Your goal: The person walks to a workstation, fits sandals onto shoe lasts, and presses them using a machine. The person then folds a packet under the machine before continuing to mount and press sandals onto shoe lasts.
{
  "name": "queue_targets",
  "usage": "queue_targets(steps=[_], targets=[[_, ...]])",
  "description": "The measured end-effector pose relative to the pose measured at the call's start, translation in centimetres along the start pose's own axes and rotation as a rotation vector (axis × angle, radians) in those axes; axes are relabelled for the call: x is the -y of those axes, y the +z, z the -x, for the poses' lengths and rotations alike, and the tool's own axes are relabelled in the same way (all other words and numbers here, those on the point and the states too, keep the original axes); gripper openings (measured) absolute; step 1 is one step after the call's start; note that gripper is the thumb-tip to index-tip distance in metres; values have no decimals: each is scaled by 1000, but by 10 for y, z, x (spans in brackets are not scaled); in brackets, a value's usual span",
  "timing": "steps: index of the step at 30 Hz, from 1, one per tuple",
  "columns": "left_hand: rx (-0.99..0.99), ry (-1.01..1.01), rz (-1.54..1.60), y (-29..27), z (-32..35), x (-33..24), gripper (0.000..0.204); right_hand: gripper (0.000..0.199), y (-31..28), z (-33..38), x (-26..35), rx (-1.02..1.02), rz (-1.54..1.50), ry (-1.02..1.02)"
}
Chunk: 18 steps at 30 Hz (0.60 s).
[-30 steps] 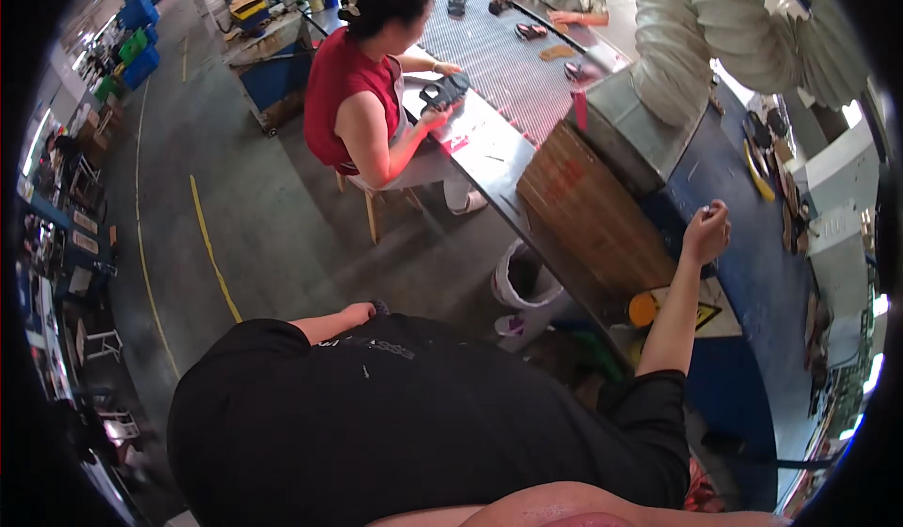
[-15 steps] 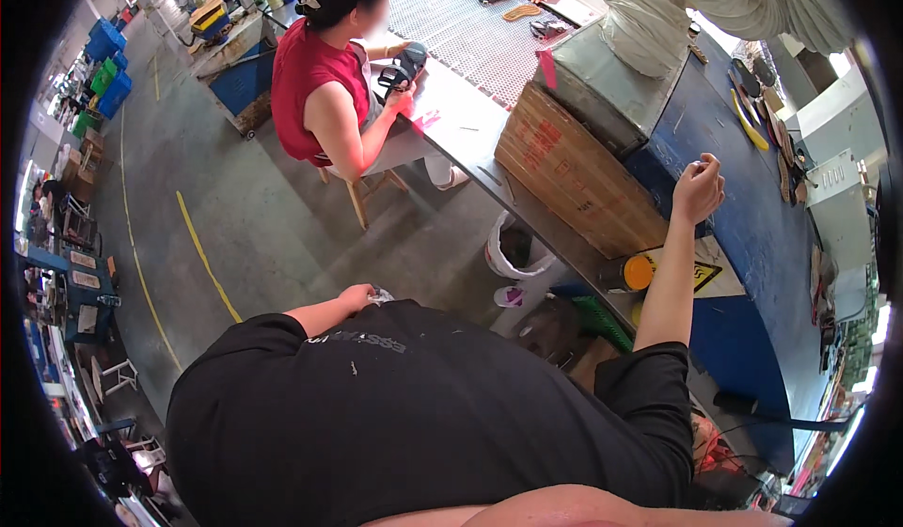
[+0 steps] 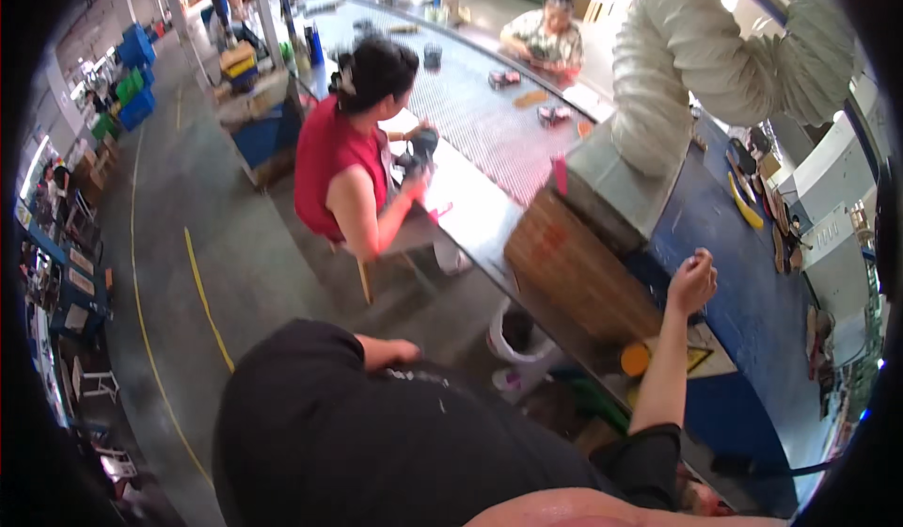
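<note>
Head view. Right hand [image 3: 693, 282] out over the near side of the blue worktop [image 3: 724, 216], the surface nearest it; contact cannot be told. Fingers curled toward the palm; too small to tell whether they pinch anything. Left hand [image 3: 400, 351] by the front of the wearer's black shirt [image 3: 376, 442]; finger state cannot be told.

Materials: beside the worktop, a brown cardboard box [image 3: 583, 268], boxy, flat-sided; next to it a dull metal hood [image 3: 616, 193] under a pale, wrinkled, ribbed duct [image 3: 649, 66]. Round orange lid [image 3: 635, 359] below the box. White bin [image 3: 499, 339], soft-rimmed, on the grey floor. Fine mesh on the long table [image 3: 480, 103]; a co-worker in a red sleeveless top [image 3: 324, 169] sits alongside, holding a dark sandal [image 3: 419, 151].

Worktop: smooth, scuffed, curving at its lower end; a curved yellow piece [image 3: 745, 202] lies toward its far side.
</note>
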<state>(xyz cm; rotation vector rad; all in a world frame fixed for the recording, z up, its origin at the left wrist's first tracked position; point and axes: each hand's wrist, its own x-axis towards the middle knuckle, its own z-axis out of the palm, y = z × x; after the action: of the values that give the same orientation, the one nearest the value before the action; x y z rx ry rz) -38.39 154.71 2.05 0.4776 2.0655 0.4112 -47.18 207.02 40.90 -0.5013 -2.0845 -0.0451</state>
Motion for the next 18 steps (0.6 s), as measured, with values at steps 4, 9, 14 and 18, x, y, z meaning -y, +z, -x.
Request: queue_targets(steps=[4, 9, 14, 18], targets=[[-251, 82, -99, -29, -5, -3, 29, 16, -6, -1, -6, 87, 10, -36], [-451, -97, 225, -2, 45, 42, 32, 18, -9, 1, -3, 119, 59, -3], [-420, -392, 269, 120, 150, 116, 29, 20, 2, -5, 1, 72, 72, -43], [-178, -420, 276, 218, 207, 158, 25, 22, 12, -6, -16, 70, 114, -53]])
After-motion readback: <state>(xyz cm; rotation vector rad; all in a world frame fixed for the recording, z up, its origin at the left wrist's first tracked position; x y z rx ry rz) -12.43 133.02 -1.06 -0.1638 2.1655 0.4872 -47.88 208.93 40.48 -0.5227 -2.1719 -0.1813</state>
